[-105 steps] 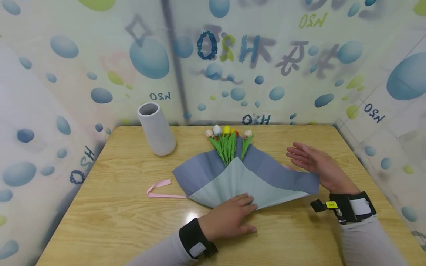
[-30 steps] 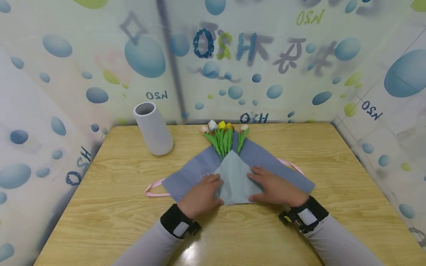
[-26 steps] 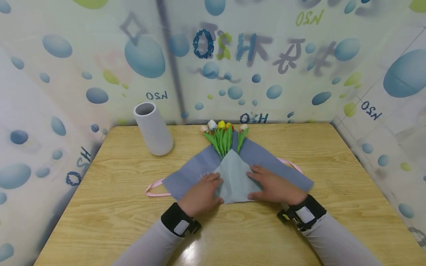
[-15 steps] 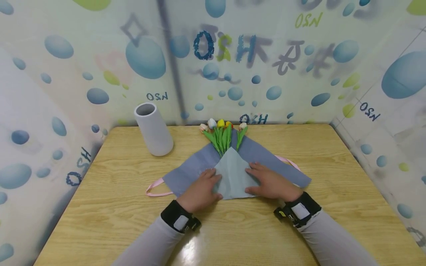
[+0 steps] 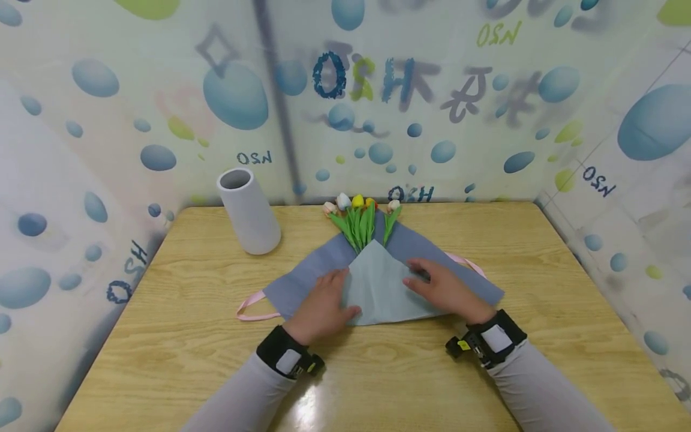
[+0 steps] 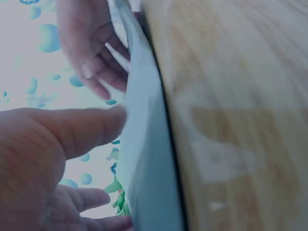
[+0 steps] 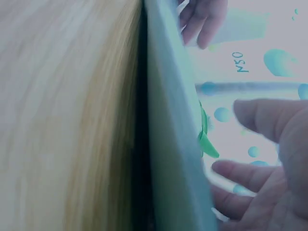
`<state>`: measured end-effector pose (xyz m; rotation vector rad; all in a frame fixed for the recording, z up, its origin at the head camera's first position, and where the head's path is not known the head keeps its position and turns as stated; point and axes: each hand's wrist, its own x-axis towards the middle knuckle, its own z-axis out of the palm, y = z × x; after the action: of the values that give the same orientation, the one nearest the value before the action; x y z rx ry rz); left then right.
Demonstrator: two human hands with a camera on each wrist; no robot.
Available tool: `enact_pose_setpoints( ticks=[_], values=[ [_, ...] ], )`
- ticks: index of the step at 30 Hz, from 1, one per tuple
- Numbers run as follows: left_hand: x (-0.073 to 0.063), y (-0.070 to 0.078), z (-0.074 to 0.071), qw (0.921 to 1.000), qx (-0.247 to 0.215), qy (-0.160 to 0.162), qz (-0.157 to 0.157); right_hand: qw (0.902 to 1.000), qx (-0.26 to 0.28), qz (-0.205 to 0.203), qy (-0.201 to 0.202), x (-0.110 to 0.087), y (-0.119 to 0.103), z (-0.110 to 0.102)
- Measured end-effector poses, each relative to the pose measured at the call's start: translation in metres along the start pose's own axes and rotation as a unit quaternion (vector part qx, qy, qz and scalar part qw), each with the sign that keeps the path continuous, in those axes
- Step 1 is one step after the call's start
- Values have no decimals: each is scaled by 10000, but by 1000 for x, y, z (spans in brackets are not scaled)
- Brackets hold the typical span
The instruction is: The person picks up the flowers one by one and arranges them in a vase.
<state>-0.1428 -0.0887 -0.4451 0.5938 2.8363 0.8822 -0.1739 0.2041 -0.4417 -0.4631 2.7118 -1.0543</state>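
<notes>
A sheet of wrapping paper (image 5: 315, 270) lies on the table, slate blue with a pale blue-green folded flap (image 5: 376, 288) over its middle. Several tulips (image 5: 358, 225) in white, yellow, orange and pale pink stick out of its top, their lower stems hidden under the flap. My left hand (image 5: 323, 306) rests at the flap's left side, fingers extended and thumb near the front edge. At the flap's right side is my right hand (image 5: 448, 291), fingers loosely bent and holding nothing. The right wrist view shows the right thumb (image 7: 262, 115) apart from the paper.
A white vase (image 5: 251, 213) stands upright at the back left of the wooden table (image 5: 178, 348). Pink ribbon (image 5: 252, 306) loops out from under the paper on the left, and another part (image 5: 469, 263) shows on the right. A patterned backdrop (image 5: 459, 54) rises behind the table.
The right hand came from the paper's right end to the flap, where both hands pressed. The folded paper slid slightly away from me. Now the right fingers have lifted and the hands are farther apart.
</notes>
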Motion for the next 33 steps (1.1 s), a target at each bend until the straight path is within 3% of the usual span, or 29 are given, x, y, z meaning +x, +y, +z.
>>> enact_pose_setpoints(
  ticks=[3, 7, 12, 15, 19, 22, 26, 33],
  values=[
    [1, -2, -3, 9997, -179, 120, -97, 9998, -110, 172, 89, 0, 1, -2],
    [2, 0, -12, 9957, -799, 203, -413, 9993, 24, 364, 129, 0, 2, -6],
    [-1, 8, -28, 9770, -1947, 159, -851, 9937, 962, 549, 142, -5, -4, -22],
    [-3, 11, -37, 9701, -2267, 99, -863, 9842, 1679, 569, 13, -11, -9, -35],
    [-5, 12, -45, 9653, -2512, -238, -666, 9739, 2153, 352, -623, -17, -13, -49],
    [-7, 10, -45, 9710, -2245, -691, -454, 9761, 1833, 137, -1156, -22, -14, -54],
    [-10, 7, -40, 9850, -1331, -1091, -149, 9811, 1047, -179, -1617, -31, -14, -54],
    [-22, 5, -32, 9928, -295, -1145, 194, 9843, -467, -732, -1534, -45, -14, -46]
  ],
)
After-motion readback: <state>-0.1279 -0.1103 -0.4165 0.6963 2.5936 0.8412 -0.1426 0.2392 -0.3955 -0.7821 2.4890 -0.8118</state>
